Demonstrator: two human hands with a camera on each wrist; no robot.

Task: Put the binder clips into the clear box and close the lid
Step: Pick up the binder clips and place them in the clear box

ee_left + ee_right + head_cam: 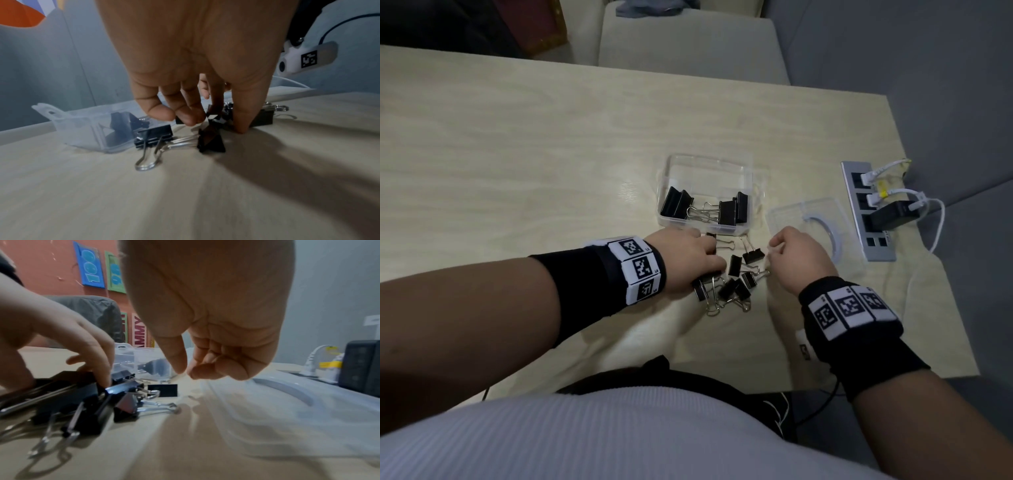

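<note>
Partway. Few clips already in box; lid off, lying right of box. Loose clips on bench near box. Left hand fingers pinching clip from pile; right hand curled, empty. Remaining: load rest, close lid.

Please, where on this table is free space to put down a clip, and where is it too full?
Free: the wide bare table left of the clear box, and the strip beyond it. Crowded: the loose binder clips between the left hand and right hand, and the lid beside the power strip.
</note>
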